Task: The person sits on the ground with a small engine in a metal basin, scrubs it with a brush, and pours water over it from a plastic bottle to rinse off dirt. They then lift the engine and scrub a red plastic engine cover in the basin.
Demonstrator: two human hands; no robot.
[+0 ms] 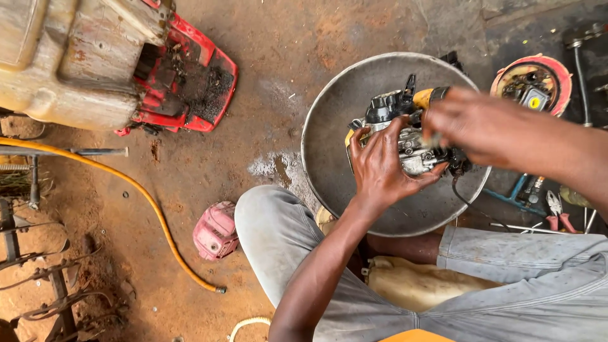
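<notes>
Grey trouser knees (278,234) fill the near edge of the view, the person crouched low on the rust-brown workshop floor (209,164). Just beyond them sits a wide grey metal basin (335,107), and over its middle both hands work on a small engine assembly (411,136), black and silver with a yellow part showing at the top. It seems to be off a handheld power tool. The left hand (380,168) is wrapped around the near side of the assembly, fingers curled tight, holding it steady above the basin. The right hand (468,123) comes in from the right and is blurred; it closes on something at the assembly's top right, but I cannot tell what, a small tool or only a part.

It looks like a dismantling or cleaning step, and any next turn would need that left grip firm.

Pliers (557,212) with red handles lie on the floor right of the basin. A pink engine cover (216,231) lies left of the knee, beside a yellow hose (149,202).
</notes>
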